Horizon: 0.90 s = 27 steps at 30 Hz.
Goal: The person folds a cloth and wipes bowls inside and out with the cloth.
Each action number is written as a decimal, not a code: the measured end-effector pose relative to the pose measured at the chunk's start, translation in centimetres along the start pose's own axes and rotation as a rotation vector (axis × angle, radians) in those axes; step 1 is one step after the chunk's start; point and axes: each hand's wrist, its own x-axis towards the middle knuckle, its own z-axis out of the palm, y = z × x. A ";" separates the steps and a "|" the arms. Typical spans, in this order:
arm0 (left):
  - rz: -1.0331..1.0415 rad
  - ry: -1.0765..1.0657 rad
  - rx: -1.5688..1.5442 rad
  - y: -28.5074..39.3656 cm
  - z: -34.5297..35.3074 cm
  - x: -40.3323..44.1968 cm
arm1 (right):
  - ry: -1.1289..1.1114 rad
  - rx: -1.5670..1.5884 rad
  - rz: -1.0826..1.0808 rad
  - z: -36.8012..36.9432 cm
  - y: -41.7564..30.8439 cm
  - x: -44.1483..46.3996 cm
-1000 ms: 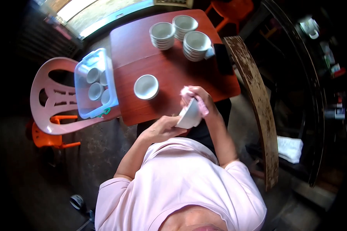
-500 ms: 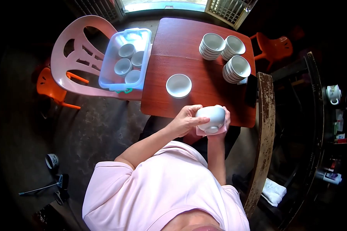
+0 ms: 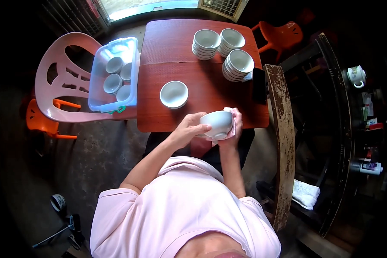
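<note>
While the left hand [image 3: 187,130] holds a bowl [image 3: 218,122], one label [image 3: 369,166] shows — illegible.

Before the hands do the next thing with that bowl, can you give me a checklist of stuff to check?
1. Left hand has a good hold of the held bowl: ok, fingers and thumb are on it.
2. Cloth is against the held bowl: ok, the right hand has it there.
3. Held bowl is clean inside: cannot tell, its inside faces away from us.
4. There's space on the table next to the lone bowl: ok, bare wood shows around it.
5. Stacks are standing: ok, all three are.
6. Box sits steady: cannot tell, its underside is hidden.
</note>
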 end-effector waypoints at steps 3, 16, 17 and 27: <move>0.098 0.005 0.571 1.7 0.7 -0.2 | -0.279 -1.168 -0.449 3.0 -4.3 -1.6; 0.002 -0.031 0.283 1.6 0.3 1.9 | -0.284 -1.073 -0.159 3.1 -4.1 -2.0; 0.023 -0.041 0.280 1.6 0.0 2.3 | -0.291 -0.942 -0.192 2.4 -3.4 -1.7; 0.342 0.317 0.665 -1.3 0.8 2.2 | 0.056 -0.272 -0.146 3.3 -1.3 -3.2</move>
